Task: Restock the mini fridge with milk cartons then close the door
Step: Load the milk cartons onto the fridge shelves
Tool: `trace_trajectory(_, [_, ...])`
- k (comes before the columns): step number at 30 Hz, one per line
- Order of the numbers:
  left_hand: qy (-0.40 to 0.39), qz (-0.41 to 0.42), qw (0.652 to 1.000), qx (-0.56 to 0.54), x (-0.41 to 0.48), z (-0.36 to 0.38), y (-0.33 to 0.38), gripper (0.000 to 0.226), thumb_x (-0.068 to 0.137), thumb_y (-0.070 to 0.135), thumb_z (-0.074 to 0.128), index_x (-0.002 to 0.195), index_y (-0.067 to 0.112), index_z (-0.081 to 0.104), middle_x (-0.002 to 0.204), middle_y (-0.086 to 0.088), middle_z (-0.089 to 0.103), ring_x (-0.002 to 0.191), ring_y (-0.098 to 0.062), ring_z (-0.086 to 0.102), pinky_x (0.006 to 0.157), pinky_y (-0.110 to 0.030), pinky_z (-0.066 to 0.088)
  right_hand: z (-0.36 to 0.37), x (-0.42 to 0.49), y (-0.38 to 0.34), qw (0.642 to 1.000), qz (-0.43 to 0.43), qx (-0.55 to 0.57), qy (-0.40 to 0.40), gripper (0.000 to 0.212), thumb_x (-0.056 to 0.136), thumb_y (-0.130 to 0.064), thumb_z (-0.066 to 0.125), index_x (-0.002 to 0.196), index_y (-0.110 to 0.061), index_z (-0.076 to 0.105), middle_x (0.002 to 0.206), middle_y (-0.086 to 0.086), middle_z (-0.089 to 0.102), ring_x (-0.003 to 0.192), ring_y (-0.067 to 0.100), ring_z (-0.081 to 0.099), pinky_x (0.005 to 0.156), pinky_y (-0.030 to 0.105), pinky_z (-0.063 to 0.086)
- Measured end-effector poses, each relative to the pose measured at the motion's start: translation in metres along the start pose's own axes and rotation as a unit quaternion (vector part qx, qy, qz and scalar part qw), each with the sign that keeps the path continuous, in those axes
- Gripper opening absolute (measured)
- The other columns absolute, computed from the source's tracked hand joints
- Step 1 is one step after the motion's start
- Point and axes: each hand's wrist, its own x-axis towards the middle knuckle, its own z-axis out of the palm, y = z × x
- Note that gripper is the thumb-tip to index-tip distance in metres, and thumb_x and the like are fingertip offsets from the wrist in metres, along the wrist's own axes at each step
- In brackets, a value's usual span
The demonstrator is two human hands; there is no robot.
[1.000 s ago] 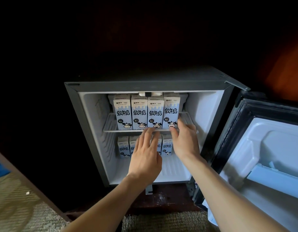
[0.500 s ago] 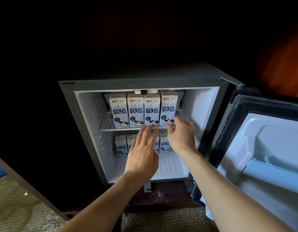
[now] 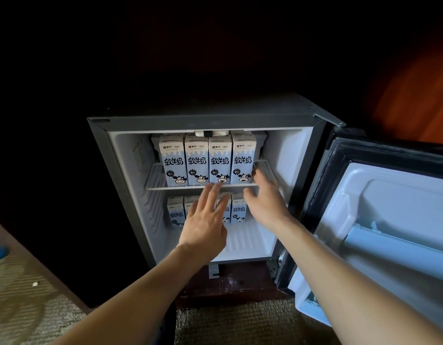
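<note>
Mini fridge: dark grey casing, white interior, standing open. Door is swung wide to the right, white inner liner facing out, dark gasket round its edge. Upper milk cartons: four, upright, side by side and touching on the wire shelf, pale blue and white with a cartoon cow. Lower milk cartons: same design, upright in a row on the fridge floor toward the back, partly hidden.
</note>
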Motion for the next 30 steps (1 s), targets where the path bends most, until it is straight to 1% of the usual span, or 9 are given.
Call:
trace_trajectory(2, [-0.021,0.005,1.000,0.009,-0.001,-0.012,0.003,0.060,0.092,0.017,0.051,0.149,0.016,0.033,0.164,-0.002,0.004,0.153,-0.023,-0.004,0.121,-0.043,0.018,-0.011,-0.014,-0.008,0.999,0.009,-0.029,-0.037,0.053,0.102,-0.028,0.046,0.152,-0.023,0.029,0.125,0.009,0.061,0.074,0.015,0.066,0.051,0.019,0.044])
trace_trajectory(4, [-0.040,0.003,0.999,0.008,-0.005,-0.026,0.007,0.053,0.092,0.019,0.050,0.144,0.015,0.039,0.156,-0.002,0.020,0.148,-0.023,0.018,0.119,-0.039,0.025,-0.027,-0.029,-0.023,0.994,0.024,-0.066,-0.088,0.065,0.105,-0.031,0.043,0.160,-0.022,0.012,0.135,0.013,0.058,0.091,0.025,0.069,0.066,0.029,0.052])
trace_trajectory(7, [-0.075,0.023,0.997,0.029,-0.020,-0.050,0.018,0.055,0.094,0.022,0.048,0.147,0.016,0.036,0.157,-0.003,0.023,0.148,-0.021,0.017,0.121,-0.039,0.021,-0.061,-0.049,-0.047,0.977,0.023,-0.129,-0.169,0.058,0.105,-0.031,0.044,0.157,-0.016,0.024,0.153,0.007,0.045,0.118,0.023,0.059,0.094,0.032,0.048])
trace_trajectory(10, [-0.109,0.053,0.991,0.047,-0.038,-0.078,0.038,0.059,0.097,0.026,0.046,0.152,0.019,0.030,0.163,-0.002,0.016,0.152,-0.019,0.008,0.124,-0.040,0.013,-0.098,-0.081,-0.068,0.969,0.015,-0.151,-0.193,0.050,0.104,-0.029,0.046,0.151,-0.016,0.035,0.148,0.008,0.049,0.117,0.021,0.058,0.098,0.030,0.046])
trace_trajectory(13, [-0.117,0.079,0.989,0.041,-0.057,-0.114,0.069,0.057,0.098,0.031,0.046,0.152,0.021,0.030,0.161,0.000,0.021,0.151,-0.019,0.011,0.123,-0.041,0.014,-0.137,-0.127,-0.081,0.974,0.001,-0.156,-0.166,0.058,0.105,-0.031,0.045,0.158,-0.020,0.024,0.156,0.008,0.042,0.124,0.020,0.051,0.096,0.028,0.044])
trace_trajectory(16, [-0.104,0.116,0.988,0.016,-0.075,-0.144,0.110,0.056,0.098,0.034,0.048,0.151,0.023,0.033,0.157,0.002,0.028,0.149,-0.018,0.018,0.123,-0.044,0.019,-0.174,-0.180,-0.074,0.977,0.002,-0.178,-0.120,0.058,0.103,-0.034,0.048,0.156,-0.024,0.028,0.156,0.005,0.041,0.135,0.024,0.048,0.110,0.040,0.041])
trace_trajectory(18, [-0.082,0.156,0.984,-0.010,-0.088,-0.159,0.146,0.055,0.098,0.035,0.048,0.150,0.023,0.035,0.157,0.004,0.028,0.148,-0.017,0.019,0.122,-0.044,0.020,-0.201,-0.217,-0.065,0.980,0.011,-0.176,-0.089,0.059,0.102,-0.034,0.049,0.157,-0.025,0.029,0.160,-0.001,0.035,0.143,0.021,0.040,0.114,0.038,0.035])
trace_trajectory(23, [-0.106,0.247,0.963,-0.027,-0.122,-0.169,0.233,0.056,0.100,0.038,0.047,0.153,0.024,0.032,0.161,0.005,0.023,0.150,-0.015,0.016,0.123,-0.037,0.015,-0.257,-0.313,-0.045,0.987,0.014,-0.161,0.000,0.049,0.101,-0.039,0.050,0.149,-0.040,0.039,0.152,-0.021,0.043,0.137,0.005,0.043,0.113,0.029,0.036])
trace_trajectory(30, [-0.161,0.320,0.934,-0.011,-0.149,-0.134,0.338,0.059,0.100,0.043,0.046,0.154,0.025,0.030,0.161,0.001,0.026,0.149,-0.021,0.022,0.121,-0.042,0.021,-0.306,-0.413,0.024,0.981,0.107,-0.151,0.052,0.054,0.101,-0.032,0.054,0.153,-0.026,0.039,0.154,-0.006,0.044,0.139,0.013,0.043,0.110,0.026,0.035])
